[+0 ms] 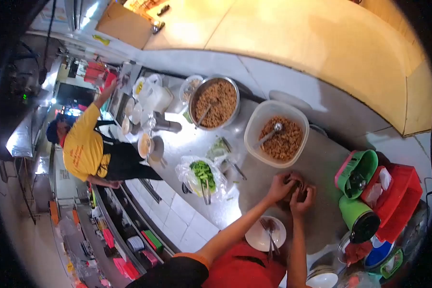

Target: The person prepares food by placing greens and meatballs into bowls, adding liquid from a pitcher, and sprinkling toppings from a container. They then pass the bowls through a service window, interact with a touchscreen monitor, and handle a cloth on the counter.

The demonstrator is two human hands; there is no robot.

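My left hand (pixel 279 187) and my right hand (pixel 303 199) are close together over the steel counter, fingers curled around a small dark brown thing (pixel 296 182) that I cannot make out. Right behind them stands a square clear plastic tub (pixel 252 126) with brown crumbly food (pixel 285 144) and a metal ladle (pixel 269 135). Nearer my body, a white plate (pixel 252 238) carries a fork and spoon (pixel 270 234) and a bit of reddish-brown food.
A steel bowl (pixel 195 91) of similar food stands behind, left of the tub. Chopped greens (pixel 201 172) with tongs (pixel 206 192) lie in a plastic bag. Green containers (pixel 356 213) and a red basket (pixel 403 197) crowd the right. Another person (pixel 85 152) in yellow stands left.
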